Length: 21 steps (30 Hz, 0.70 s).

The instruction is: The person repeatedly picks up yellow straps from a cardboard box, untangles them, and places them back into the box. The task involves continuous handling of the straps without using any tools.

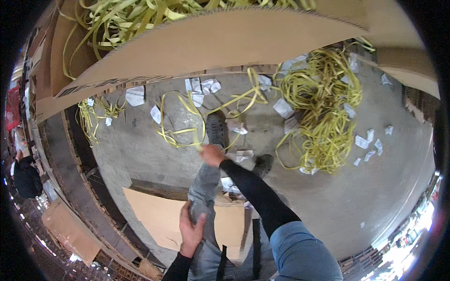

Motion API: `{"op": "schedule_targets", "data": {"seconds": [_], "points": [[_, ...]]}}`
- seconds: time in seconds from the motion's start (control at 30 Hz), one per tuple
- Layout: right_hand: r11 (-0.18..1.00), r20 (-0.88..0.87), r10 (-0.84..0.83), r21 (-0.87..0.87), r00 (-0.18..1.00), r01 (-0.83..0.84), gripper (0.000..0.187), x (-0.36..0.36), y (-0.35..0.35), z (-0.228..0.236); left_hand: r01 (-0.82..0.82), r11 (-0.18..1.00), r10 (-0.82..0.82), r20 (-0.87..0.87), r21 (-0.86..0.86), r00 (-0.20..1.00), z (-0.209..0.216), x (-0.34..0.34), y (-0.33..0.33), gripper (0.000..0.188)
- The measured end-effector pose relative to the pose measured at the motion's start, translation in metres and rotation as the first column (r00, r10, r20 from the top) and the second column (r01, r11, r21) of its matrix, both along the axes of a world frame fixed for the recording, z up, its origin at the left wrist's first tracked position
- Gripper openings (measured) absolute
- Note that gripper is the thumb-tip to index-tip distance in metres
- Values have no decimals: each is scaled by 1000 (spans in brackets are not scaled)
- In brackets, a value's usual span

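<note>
My right hand [213, 155] reaches down in front of my left shin, fingers closed on a yellow strap [178, 131]; the part by the fingers is smeared by motion. From there the strap runs in loose loops over the concrete floor, beside and beyond my dark left clog [216, 127]. My left hand [191, 230] rests on my grey trouser leg near the knee, fingers apart and holding nothing. To the right lies a big tangled heap of yellow straps [328, 112].
A large cardboard box [211, 42] full of yellow straps stands ahead. White paper scraps [283, 108] litter the floor. Flat cardboard [154, 215] lies by my legs. At left are a dark metal rail [70, 164], a smaller strap bunch [88, 119] and another person [26, 175].
</note>
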State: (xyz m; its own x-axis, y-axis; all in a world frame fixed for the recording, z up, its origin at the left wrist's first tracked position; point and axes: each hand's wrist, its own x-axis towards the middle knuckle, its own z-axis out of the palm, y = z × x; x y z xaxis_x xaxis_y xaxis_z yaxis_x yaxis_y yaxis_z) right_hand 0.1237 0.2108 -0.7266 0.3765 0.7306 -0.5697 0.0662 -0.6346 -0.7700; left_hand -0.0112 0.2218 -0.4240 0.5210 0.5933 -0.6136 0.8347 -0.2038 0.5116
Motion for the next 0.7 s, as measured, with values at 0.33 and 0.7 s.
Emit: {"op": "schedule_targets", "data": {"seconds": [0.33,0.7], "points": [[923,-16,44,383,999,-35,26,37,-167,388,-466,155,900,-70,-871,430,80,59,44,18],[973,614,-219,200,758,119,23,183,-421,644,-224,630,766,642,-743,26,363,-98,295,27]]}}
